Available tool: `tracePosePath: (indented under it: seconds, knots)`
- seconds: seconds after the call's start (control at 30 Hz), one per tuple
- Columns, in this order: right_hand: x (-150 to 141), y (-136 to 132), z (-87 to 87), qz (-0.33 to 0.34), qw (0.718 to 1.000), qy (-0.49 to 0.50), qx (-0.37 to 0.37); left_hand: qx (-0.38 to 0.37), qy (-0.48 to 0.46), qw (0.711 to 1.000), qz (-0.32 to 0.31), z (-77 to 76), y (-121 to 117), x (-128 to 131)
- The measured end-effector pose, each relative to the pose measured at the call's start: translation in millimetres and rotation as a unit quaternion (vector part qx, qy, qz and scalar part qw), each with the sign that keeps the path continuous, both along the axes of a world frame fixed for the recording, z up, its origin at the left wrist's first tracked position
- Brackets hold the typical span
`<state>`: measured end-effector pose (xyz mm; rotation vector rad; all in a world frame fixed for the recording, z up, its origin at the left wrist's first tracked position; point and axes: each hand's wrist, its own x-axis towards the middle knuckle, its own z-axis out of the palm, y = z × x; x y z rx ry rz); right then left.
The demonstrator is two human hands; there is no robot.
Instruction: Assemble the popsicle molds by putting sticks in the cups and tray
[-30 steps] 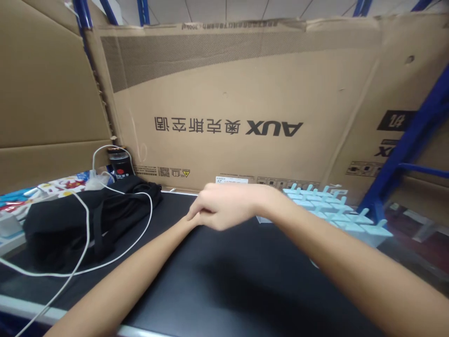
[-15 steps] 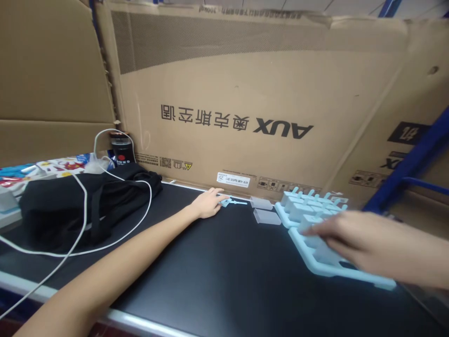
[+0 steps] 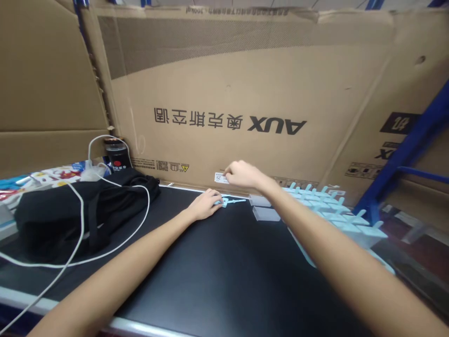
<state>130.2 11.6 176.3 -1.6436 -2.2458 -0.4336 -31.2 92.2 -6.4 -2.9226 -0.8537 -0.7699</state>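
Note:
My left hand (image 3: 205,205) rests at the back of the black table, its fingers curled over the ends of several light blue popsicle sticks (image 3: 234,201). My right hand (image 3: 242,174) is raised just beyond and to the right of it, in front of the cardboard, with bent fingers and nothing visible in them. Two translucent rectangular covers (image 3: 266,214) lie to the right of the sticks. Further right, a light blue popsicle mold (image 3: 366,234) stands with blue sticks upright in its cells; my right forearm hides part of it.
A large cardboard panel (image 3: 196,84) walls off the back. At the left lie a black cloth bag (image 3: 52,215), a white cable (image 3: 82,210) and a dark jar (image 3: 117,152). A blue metal post (image 3: 403,150) rises at the right. The black table (image 3: 217,276) has a pale front edge.
My right hand has moved left and back, from the popsicle mold to near my left hand. More of the mold's upright sticks show now. My left hand stays on the sticks.

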Motion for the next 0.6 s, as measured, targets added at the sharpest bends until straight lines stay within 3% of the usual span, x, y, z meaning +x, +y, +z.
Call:
tracePosePath:
  seconds: [0.1, 0.23, 0.47, 0.6]
  knots:
    - [10, 26, -50.8, -0.078, 0.989, -0.035, -0.123, 0.017, -0.008, 1.0, -0.013, 2.9, -4, 0]
    - [37, 41, -90.0, -0.102, 0.975, -0.066, -0.184, 0.04, -0.032, 0.999, 0.0, 7.8, -9, 1]
    - [46, 48, -120.8, -0.107, 0.967, -0.085, -0.215, 0.021, -0.049, 0.98, 0.194, 10.4, -5, -5]
    - [37, 52, -128.7, -0.097, 0.972, -0.077, -0.2, -0.014, -0.031, 0.977, 0.213, 5.5, 1, -9]
